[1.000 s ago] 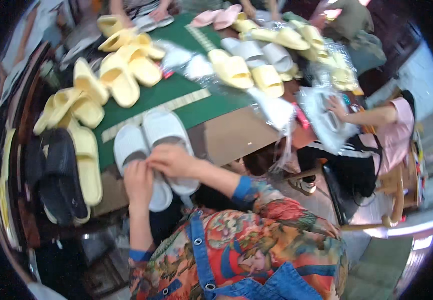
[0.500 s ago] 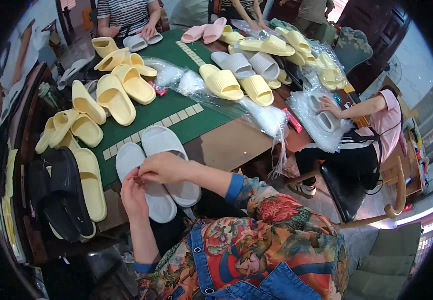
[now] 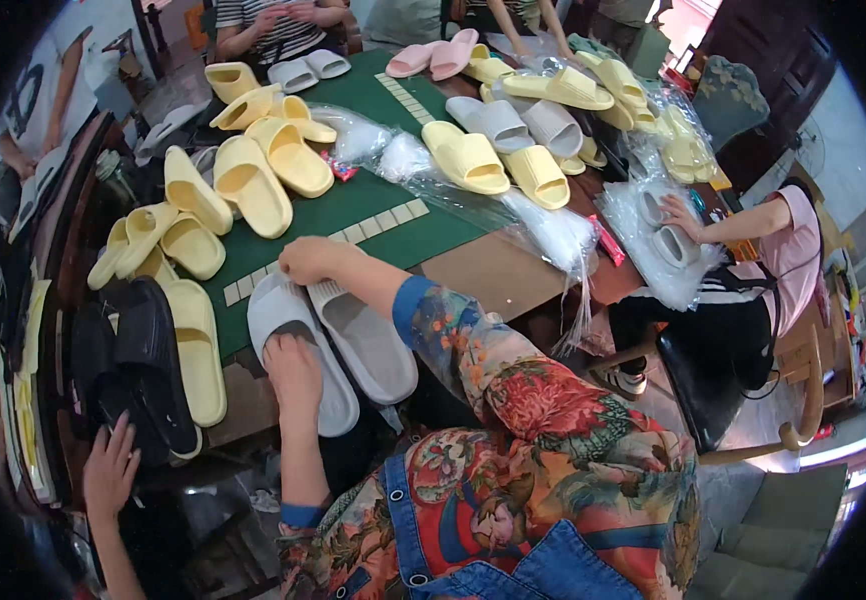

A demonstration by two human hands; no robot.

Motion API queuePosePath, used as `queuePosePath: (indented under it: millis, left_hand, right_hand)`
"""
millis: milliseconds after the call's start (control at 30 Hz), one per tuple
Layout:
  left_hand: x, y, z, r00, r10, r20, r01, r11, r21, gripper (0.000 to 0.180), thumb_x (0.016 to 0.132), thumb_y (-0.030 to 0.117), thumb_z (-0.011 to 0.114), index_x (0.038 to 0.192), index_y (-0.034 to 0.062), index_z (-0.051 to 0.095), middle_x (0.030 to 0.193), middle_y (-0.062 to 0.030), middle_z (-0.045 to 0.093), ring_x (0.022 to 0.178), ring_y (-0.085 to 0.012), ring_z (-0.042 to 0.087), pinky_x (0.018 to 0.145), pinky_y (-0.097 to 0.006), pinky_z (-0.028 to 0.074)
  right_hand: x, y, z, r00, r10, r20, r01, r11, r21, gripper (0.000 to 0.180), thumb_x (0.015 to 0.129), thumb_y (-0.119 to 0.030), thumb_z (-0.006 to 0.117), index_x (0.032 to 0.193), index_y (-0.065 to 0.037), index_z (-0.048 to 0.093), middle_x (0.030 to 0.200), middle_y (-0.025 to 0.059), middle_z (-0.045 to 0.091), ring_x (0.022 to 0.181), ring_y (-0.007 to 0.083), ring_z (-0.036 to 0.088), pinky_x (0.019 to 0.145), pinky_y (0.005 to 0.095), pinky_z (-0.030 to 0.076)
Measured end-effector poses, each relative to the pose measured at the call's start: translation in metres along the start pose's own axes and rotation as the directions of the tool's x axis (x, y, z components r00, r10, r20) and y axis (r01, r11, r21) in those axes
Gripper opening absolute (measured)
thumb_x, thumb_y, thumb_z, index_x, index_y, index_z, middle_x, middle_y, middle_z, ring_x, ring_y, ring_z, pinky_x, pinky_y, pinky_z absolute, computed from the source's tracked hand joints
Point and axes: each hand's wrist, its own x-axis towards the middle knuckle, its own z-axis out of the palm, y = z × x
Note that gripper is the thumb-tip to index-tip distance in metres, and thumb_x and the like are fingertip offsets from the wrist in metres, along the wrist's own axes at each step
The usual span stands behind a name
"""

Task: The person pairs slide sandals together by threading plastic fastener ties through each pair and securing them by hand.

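Observation:
A pair of light grey slippers lies in front of me at the table's near edge, a left slipper [image 3: 325, 395] beside a right slipper [image 3: 378, 345]. My left hand [image 3: 294, 368] is at the foot opening of the left slipper, its fingertips tucked under the strap. Over the toe end, my right hand [image 3: 309, 261] is closed, with its fingers curled. Whatever it may be pinching is hidden. Another person's hand [image 3: 113, 462] reaches in from the lower left, spread against the black slippers [image 3: 153, 350].
Yellow slippers [image 3: 253, 187] crowd the left of the green mat [image 3: 408, 240]. More yellow and grey slippers, with clear plastic bags [image 3: 553, 232], lie to the right. A seated person in pink [image 3: 783, 240] handles bagged grey slippers. Pink slippers [image 3: 435, 55] lie far back.
My hands have parted: the right moved up to the toe, the left to the slipper's opening. Another person's hand has appeared at lower left. The person opposite has lifted their hands off grey slippers.

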Motion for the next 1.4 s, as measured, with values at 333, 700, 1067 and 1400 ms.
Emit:
queuePosePath:
  millis: [333, 700, 1067, 1400]
  left_hand:
    - [0.002, -0.008, 0.000, 1.000, -0.021, -0.002, 0.021, 0.998, -0.058, 0.017, 0.083, 0.010, 0.049, 0.086, -0.0065, 0.051, 0.094, -0.0281, 0.050, 0.088, -0.0440, 0.049, 0.079, -0.050, 0.041]
    - [-0.005, -0.014, -0.004, 1.000, -0.012, -0.028, 0.011, 0.999, -0.053, 0.018, 0.080, 0.009, 0.053, 0.091, -0.0040, 0.048, 0.094, -0.0257, 0.049, 0.088, -0.0423, 0.048, 0.079, -0.049, 0.040]
    - [-0.002, -0.008, -0.006, 0.999, -0.002, -0.035, 0.000, 0.999, -0.052, 0.022, 0.079, 0.010, 0.054, 0.094, -0.0043, 0.048, 0.095, -0.0246, 0.050, 0.090, -0.0417, 0.049, 0.081, -0.049, 0.040]
    - [-0.004, -0.011, -0.008, 1.000, -0.006, 0.019, 0.007, 1.000, -0.030, 0.025, 0.081, 0.014, 0.054, 0.097, -0.0048, 0.048, 0.095, -0.0254, 0.050, 0.092, -0.0424, 0.049, 0.081, -0.048, 0.040]
  right_hand:
    - [0.002, 0.022, 0.007, 0.865, 0.267, -0.424, 0.161, 0.653, 0.740, 0.017, 0.081, -0.010, 0.058, 0.095, -0.007, 0.065, 0.080, 0.0056, 0.065, 0.073, 0.0140, 0.061, 0.062, 0.0277, 0.050]
    - [-0.004, 0.011, 0.002, 0.917, 0.333, -0.221, 0.141, 0.247, 0.959, 0.022, 0.087, -0.016, 0.057, 0.108, -0.010, 0.061, 0.077, -0.0042, 0.055, 0.059, 0.0047, 0.047, 0.052, 0.0186, 0.040]
    - [-0.007, 0.009, 0.003, 0.901, 0.120, -0.418, 0.279, 0.578, 0.767, 0.026, 0.080, -0.026, 0.068, 0.087, -0.002, 0.069, 0.074, 0.0000, 0.064, 0.066, 0.0061, 0.053, 0.061, 0.0223, 0.042]
    - [-0.030, 0.026, -0.022, 0.890, 0.276, -0.364, -0.012, 0.810, 0.586, 0.033, 0.076, -0.035, 0.069, 0.083, -0.002, 0.069, 0.069, 0.0042, 0.065, 0.065, 0.0091, 0.056, 0.062, 0.0259, 0.045]
